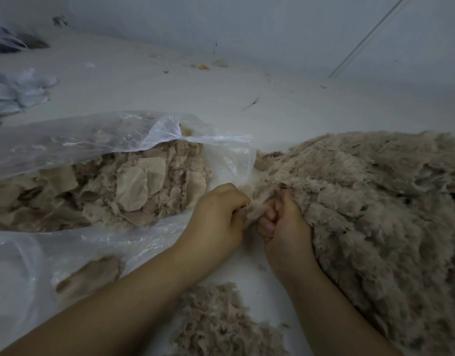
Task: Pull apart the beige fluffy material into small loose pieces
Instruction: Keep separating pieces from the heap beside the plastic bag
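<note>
- Left hand (217, 214) curling into a fist, its grip pinching a tuft of the beige fluffy material (362, 201) at the pile's near-left edge.
- Right hand (280, 222) curling too, fingers (270, 214) bent inward, its grip closing on the same tuft just right of the left grip.
- Tuft lying between the two grips, knuckles nearly touching across it.
- Main pile spreading right of the grips and beyond, resting on the pale bench (170, 86).
- Loose torn pieces (221, 322) lying on the bench nearer than the grips, between the forearms.
- Clear plastic bag (93, 134) lying open left of the grips, holding flat beige patches (134, 186) mixed with fluff.
- Pale folded cloth (13, 93) sitting far left, well beyond the grips.
- Small scraps (203, 66) dotting the bench far beyond the grips, near the wall.
</note>
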